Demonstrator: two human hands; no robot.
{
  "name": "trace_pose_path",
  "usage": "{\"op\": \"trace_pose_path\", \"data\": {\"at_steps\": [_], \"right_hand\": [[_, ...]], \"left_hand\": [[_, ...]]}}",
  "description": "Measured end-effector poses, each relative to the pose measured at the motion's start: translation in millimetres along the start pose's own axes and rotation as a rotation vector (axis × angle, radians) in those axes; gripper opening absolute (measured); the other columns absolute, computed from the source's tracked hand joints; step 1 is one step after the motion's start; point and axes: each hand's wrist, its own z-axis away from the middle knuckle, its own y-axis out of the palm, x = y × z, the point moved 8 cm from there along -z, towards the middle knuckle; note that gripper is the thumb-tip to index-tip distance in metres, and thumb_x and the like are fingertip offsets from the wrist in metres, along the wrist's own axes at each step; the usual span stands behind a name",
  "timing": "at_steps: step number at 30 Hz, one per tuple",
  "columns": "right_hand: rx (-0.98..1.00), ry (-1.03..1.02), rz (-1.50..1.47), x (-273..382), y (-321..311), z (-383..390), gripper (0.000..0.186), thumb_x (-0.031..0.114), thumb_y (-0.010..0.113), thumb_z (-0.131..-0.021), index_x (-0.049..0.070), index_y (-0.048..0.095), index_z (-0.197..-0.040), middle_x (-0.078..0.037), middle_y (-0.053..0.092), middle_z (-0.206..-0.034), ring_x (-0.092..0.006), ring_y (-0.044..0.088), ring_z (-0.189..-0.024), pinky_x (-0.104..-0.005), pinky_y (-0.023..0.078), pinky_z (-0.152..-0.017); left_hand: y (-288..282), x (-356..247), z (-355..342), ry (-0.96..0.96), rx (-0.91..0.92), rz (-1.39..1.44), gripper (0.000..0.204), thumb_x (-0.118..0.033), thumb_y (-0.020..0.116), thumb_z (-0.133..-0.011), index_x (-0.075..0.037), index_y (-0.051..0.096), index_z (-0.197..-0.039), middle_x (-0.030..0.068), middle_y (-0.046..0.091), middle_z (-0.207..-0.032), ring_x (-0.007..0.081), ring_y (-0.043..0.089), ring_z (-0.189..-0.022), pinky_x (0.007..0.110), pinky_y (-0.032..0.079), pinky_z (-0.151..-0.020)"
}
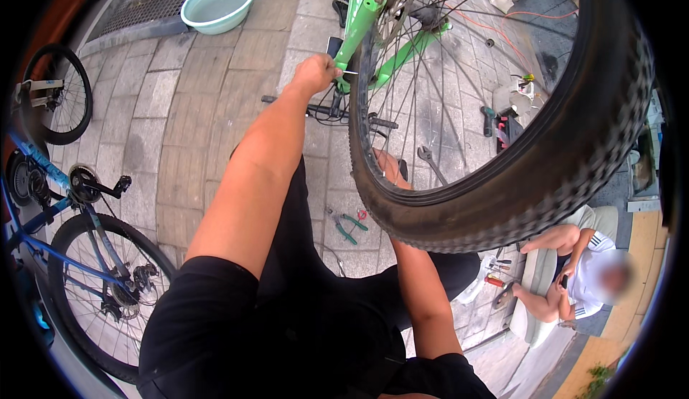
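Note:
My left hand is closed on a thin silver piece at the green bicycle frame, held beside the rear of a large wheel. That wheel, with a knobby black tyre, fills the upper right of the view. My right forearm rises behind the tyre, and my right hand shows only partly through the spokes, its fingers unclear. Green-handled pliers lie on the paving below the wheel. A large wrench and a drill lie beyond the spokes.
A blue bicycle stands at the left. A pale basin of water sits near the upper kerb. At the lower right a seated person holds a dark object, near scattered hand tools. An orange cord crosses the ground.

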Motion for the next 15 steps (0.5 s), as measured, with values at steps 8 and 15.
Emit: {"op": "trace_pose_path", "data": {"at_steps": [8, 15], "right_hand": [[0.084, 0.024, 0.064, 44.1, -35.6, 20.0, 0.062, 0.015, 0.081, -0.087, 0.002, 0.052, -0.14, -0.012, 0.064, -0.127, -0.0286, 0.063, -0.119, -0.0375, 0.049, -0.104], [0.015, 0.269, -0.509, 50.9, -67.8, 46.5, 0.069, 0.015, 0.085, -0.083, 0.0, 0.05, -0.142, -0.012, 0.066, -0.128, -0.025, 0.062, -0.122, -0.0367, 0.046, -0.109]], "left_hand": [[1.1, -1.0, 0.5, 0.005, -0.008, -0.011, 0.036, -0.037, 0.08, -0.089, -0.005, 0.075, -0.103, 0.018, 0.074, -0.092, 0.0334, 0.071, -0.09, 0.045, 0.053, -0.082], [2.2, 2.6, -2.7, -0.036, 0.01, 0.0, 0.033, -0.04, 0.08, -0.089, -0.008, 0.074, -0.095, 0.0172, 0.075, -0.096, 0.0371, 0.071, -0.098, 0.046, 0.053, -0.088]]}}
